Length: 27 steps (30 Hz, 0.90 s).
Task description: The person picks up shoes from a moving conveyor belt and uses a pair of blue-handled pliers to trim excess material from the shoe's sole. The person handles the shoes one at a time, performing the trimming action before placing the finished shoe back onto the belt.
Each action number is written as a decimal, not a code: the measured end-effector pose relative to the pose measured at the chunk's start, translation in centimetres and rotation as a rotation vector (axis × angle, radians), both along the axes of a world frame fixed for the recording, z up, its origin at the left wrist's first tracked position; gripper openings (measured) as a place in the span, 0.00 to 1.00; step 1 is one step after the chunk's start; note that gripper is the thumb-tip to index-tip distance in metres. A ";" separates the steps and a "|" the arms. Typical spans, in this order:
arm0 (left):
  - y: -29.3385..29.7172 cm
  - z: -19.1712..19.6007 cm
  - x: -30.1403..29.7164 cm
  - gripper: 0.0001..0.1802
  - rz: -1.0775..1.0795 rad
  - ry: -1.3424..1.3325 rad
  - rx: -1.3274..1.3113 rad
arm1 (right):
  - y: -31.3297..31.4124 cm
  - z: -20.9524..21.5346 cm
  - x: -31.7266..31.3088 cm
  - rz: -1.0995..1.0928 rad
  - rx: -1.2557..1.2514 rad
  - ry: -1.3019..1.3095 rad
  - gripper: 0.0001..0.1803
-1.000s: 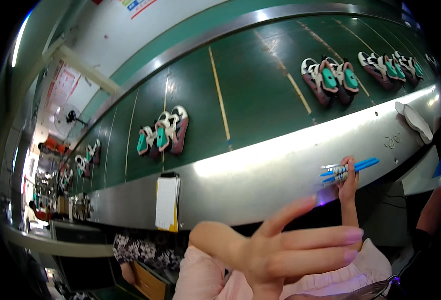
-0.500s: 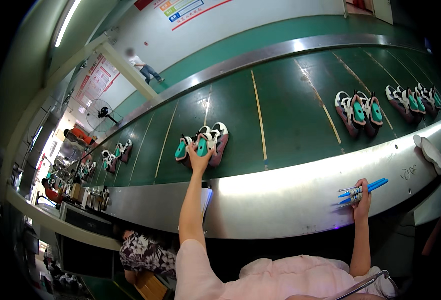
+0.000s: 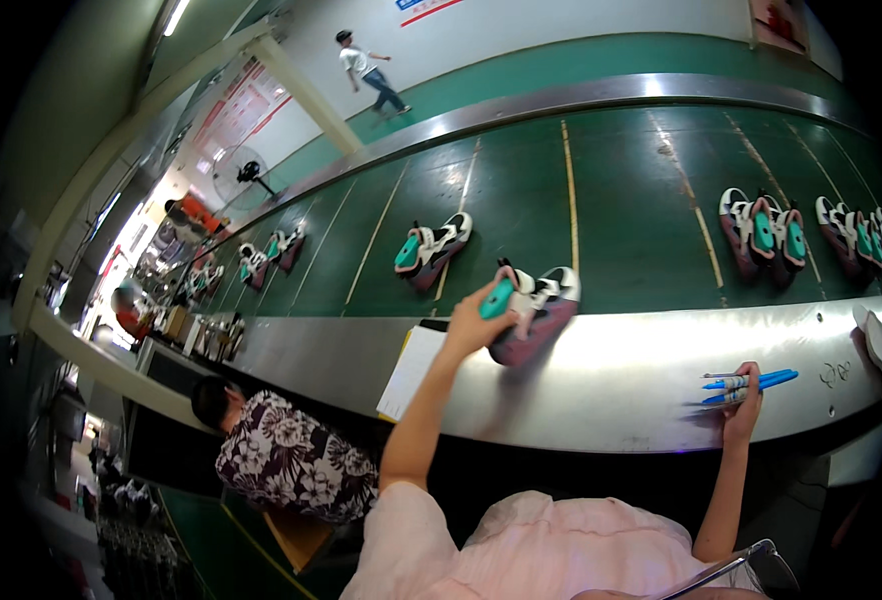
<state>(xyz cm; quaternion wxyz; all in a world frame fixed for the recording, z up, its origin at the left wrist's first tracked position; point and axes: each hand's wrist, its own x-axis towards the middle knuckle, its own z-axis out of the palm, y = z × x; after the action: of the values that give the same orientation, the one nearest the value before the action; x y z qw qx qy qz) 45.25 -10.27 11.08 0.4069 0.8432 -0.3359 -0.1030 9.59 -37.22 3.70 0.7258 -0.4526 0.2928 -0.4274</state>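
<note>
Pinching the shoe (image 3: 533, 335) at its heel collar with the left hand (image 3: 473, 322), above the surface's (image 3: 621, 375) far edge, apart from another shoe (image 3: 427, 258) on the belt (image 3: 521, 190); clasping blue pens (image 3: 783, 377) in the right hand (image 3: 745, 400). Seemingly at a lifting step; probably calling next for a steady hold.

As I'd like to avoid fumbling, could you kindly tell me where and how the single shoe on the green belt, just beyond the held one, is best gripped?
Probably at the heel collar, from the near left: the single shoe rests heel toward that side, toe pointing away right, and its open collar, showing a green insert, offers a rim to pinch.
</note>
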 end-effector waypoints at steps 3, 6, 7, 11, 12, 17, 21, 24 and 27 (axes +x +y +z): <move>1.1 1.2 -8.5 0.37 -0.025 -0.017 -0.032 | 0.3 -0.1 0.4 -0.057 0.015 0.009 0.14; 0.7 0.6 -15.0 0.43 0.108 -0.090 -0.131 | 0.6 0.2 0.4 0.020 -0.004 0.013 0.14; 0.5 0.0 -16.4 0.44 0.133 -0.156 -0.136 | 0.8 0.1 0.5 -0.003 -0.021 0.018 0.13; -1.2 0.2 -20.3 0.45 0.178 -0.235 -0.039 | 1.2 0.0 1.0 -0.075 -0.001 0.042 0.13; -1.5 0.2 -20.9 0.45 0.182 -0.231 -0.009 | 1.1 -0.1 0.9 -0.059 -0.009 0.046 0.12; -0.3 2.7 -19.2 0.44 -0.065 0.025 0.175 | 0.1 -1.7 0.1 -0.031 -0.014 0.085 0.12; -0.8 2.8 -11.1 0.34 -0.109 0.099 0.199 | 1.1 0.0 0.5 -0.018 -0.067 0.158 0.12; -3.5 -4.5 -3.6 0.32 0.097 -0.709 -0.001 | 1.8 0.8 1.5 0.064 -0.095 0.105 0.13; -8.2 -6.4 -1.4 0.33 -0.063 0.404 0.066 | 1.6 0.4 1.1 0.004 -0.045 0.090 0.13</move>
<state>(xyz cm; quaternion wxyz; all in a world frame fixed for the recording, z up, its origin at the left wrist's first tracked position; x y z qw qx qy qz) 43.86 -18.51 4.63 0.4345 0.8074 -0.2700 -0.2938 10.71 -35.60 4.14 0.7023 -0.4883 0.3146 -0.4116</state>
